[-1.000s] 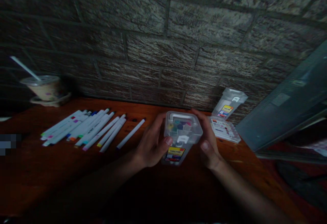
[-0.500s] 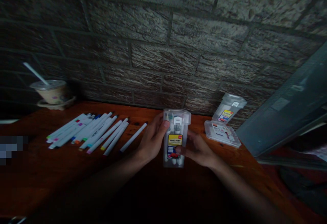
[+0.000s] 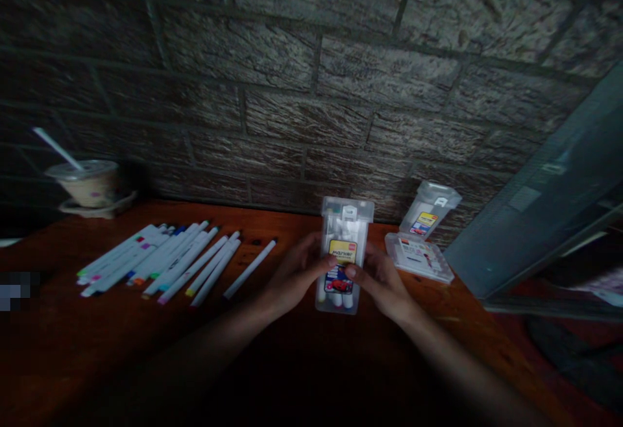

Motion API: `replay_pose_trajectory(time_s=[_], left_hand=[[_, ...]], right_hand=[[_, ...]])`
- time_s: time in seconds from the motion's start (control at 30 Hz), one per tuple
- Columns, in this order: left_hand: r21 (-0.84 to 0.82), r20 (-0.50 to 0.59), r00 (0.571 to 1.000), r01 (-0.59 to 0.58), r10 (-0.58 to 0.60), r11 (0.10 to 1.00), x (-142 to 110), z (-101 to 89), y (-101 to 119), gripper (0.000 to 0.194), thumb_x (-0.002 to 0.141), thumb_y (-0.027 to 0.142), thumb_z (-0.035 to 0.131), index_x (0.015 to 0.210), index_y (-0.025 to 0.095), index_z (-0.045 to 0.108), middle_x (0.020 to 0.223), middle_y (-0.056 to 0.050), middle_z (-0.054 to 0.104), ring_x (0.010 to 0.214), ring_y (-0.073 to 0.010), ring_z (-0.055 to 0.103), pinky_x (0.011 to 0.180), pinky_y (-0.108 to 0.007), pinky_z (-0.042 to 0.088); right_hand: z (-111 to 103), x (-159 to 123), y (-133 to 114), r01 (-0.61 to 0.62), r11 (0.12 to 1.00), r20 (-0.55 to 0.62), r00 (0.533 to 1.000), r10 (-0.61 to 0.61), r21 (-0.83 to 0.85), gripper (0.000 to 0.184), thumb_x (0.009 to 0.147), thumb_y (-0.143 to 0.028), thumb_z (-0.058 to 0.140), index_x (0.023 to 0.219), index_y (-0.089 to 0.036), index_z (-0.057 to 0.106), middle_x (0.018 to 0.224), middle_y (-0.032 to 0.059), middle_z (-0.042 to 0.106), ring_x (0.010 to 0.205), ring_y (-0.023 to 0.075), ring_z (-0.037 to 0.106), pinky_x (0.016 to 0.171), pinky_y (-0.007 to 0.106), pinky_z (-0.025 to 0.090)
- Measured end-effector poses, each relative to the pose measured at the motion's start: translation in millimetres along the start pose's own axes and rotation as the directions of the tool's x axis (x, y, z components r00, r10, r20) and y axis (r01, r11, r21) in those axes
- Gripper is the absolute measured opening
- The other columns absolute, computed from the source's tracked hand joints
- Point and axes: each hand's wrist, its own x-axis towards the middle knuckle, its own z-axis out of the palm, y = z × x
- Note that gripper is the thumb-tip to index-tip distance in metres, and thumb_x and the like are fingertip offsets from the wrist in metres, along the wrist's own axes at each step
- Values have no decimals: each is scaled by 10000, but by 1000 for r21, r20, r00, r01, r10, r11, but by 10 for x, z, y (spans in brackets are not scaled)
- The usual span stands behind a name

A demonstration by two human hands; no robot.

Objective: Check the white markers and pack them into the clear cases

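Observation:
A clear plastic marker case (image 3: 346,232) with a yellow and blue label is held upright between both hands, its white clasp facing me. Several white markers show through its lower part. My left hand (image 3: 299,274) grips the case's left side, thumb across the label. From the right, my right hand (image 3: 384,281) closes on it as well, its thumb pressed on the label's lower half. Fingers behind the case are mostly hidden. To the left, loose white markers (image 3: 170,255) with coloured ends lie in a spread row, and a single marker (image 3: 250,269) lies nearest my left hand.
Another clear case (image 3: 428,209) stands at the back right, behind a flat clear box (image 3: 419,258). A lidded drink cup (image 3: 90,183) with a straw sits in a carrier at the far left. A block wall (image 3: 292,102) backs the wooden table (image 3: 160,349).
My left hand has slid down from the case's upper edge to its label. The case now leans differently, and both thumbs press on its front. The view has shifted slightly.

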Motion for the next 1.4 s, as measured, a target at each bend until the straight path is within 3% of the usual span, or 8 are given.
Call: replay_pose_trajectory(time_s=[0.13,0.27,0.47,0.67,0.87,1.0,1.13,1.4], left_hand=[[-71,11,996,91,-90,993,-4,-8,10,352,875,352,783,1177,185,709,1197,-119,741,1141,-294,679,977,-432,524],[-95,6,985,174,-174,980,10,-40,10,385,896,384,764,1217,185,691,1203,-118,742,1077,-290,703,877,-404,567],[-144,-95,984,138,-153,980,41,-90,3,337,909,412,752,1165,197,717,1172,-98,764,1000,-251,726,835,-356,578],[-190,-165,970,146,-178,971,74,-131,-11,365,887,448,764,1117,167,730,1088,-106,786,895,-238,747,741,-330,592],[-313,-103,981,124,-164,942,97,-156,-19,351,899,400,708,1152,156,713,1196,-126,766,1019,-284,731,757,-347,599],[-376,-93,975,155,-203,914,86,-119,2,417,900,398,664,1264,194,651,1287,-111,729,1123,-307,692,756,-360,589],[-411,-21,973,202,-231,889,56,-64,43,440,922,448,650,1311,246,624,1367,-90,696,1262,-333,630,886,-436,572],[-488,28,962,249,-270,837,32,-80,48,465,896,453,689,1312,250,644,1284,-101,735,1243,-350,636,968,-483,523]], right_hand=[[-4,19,-14,7,1000,-6,1000,-7,-11,429,897,-498,774,1227,-232,706,1130,98,802,987,265,778,891,447,640],[-25,18,-24,-4,999,-40,999,2,-49,423,932,-553,705,1225,-248,706,1164,90,786,1065,283,749,972,471,593],[-82,6,-4,-37,998,-112,993,32,-43,467,943,-503,680,1345,-269,642,1120,74,753,1015,283,721,914,459,596],[-55,5,-10,-44,996,-45,998,40,-81,491,919,-427,745,1378,-312,618,1106,57,729,930,239,717,808,406,627],[-7,-9,-7,-12,999,-67,998,8,-52,539,914,-349,774,1426,-332,604,1146,51,752,950,218,735,807,376,634],[-13,-7,-17,2,999,-79,997,-6,-50,539,925,-355,760,1440,-335,602,1224,61,761,1078,252,733,903,428,620],[-11,-8,-26,16,999,-81,997,-20,-48,532,922,-353,765,1432,-344,615,1263,65,760,1138,273,725,954,480,604],[-27,-23,3,16,992,-62,998,-24,-123,531,948,-365,736,1461,-361,600,1257,60,759,1144,281,711,1054,556,535]])
